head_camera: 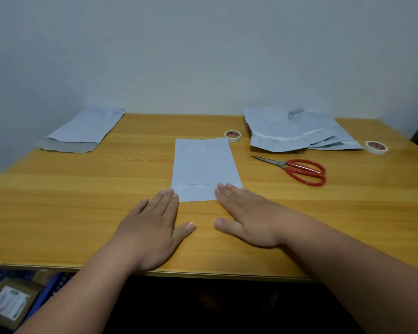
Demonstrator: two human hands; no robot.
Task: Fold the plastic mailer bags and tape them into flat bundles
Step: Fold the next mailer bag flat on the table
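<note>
1. Both forearms reached in from the near desk [58,213] edge. A cardboard box with a label [9,303] sat on the floor below, at lower left, out of play.
2. Left hand [152,225] lay flat, palm down, fingers [165,201] straight and close together, holding nothing; their tips just touched the near left corner of the folded mailer [203,167].
3. Right hand [246,218] lay flat likewise, fingers [229,194] straight, gripping nothing, tips pressing on the mailer's near right corner. Judged purpose: pinning and smoothing the near edge so the plastic would stay flat.
4. Folded mailer sat mid-desk, long axis running away from the person, creased near its close end. No tape seen on it, so likely folded but not yet bundled.
5. Red-handled scissors [297,171] lay closed to the right, near the right hand, probably for cutting tape.
6. Tape roll [233,135] rested just beyond the mailer's far right corner; a second tape roll [376,147] lay far right.
7. Loose unfolded mailers [287,131] overlapped at far right, likely the supply. One mailer [82,131] lay apart at far left, flap open; role unclear.
</note>
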